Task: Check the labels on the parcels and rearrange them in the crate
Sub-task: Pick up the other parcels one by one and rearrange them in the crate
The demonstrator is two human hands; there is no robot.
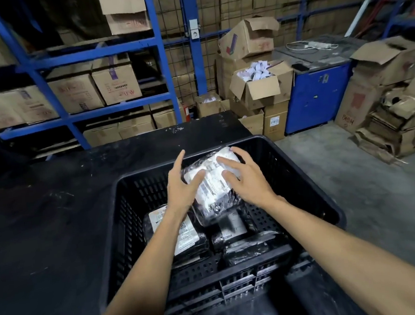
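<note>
A black slatted plastic crate stands on a black table. Above its far half I hold a parcel wrapped in clear bubble film, its white label facing up. My left hand grips its left side and my right hand lies over its right side, fingers spread. Lower in the crate lie several more black-wrapped parcels: one with a white label under my left forearm, another in the middle, and a dark one near the front wall.
The black table stretches to the left and behind the crate. Blue shelving with cardboard boxes fills the back. Open cartons, a blue cabinet and flattened cardboard stand on the concrete floor to the right.
</note>
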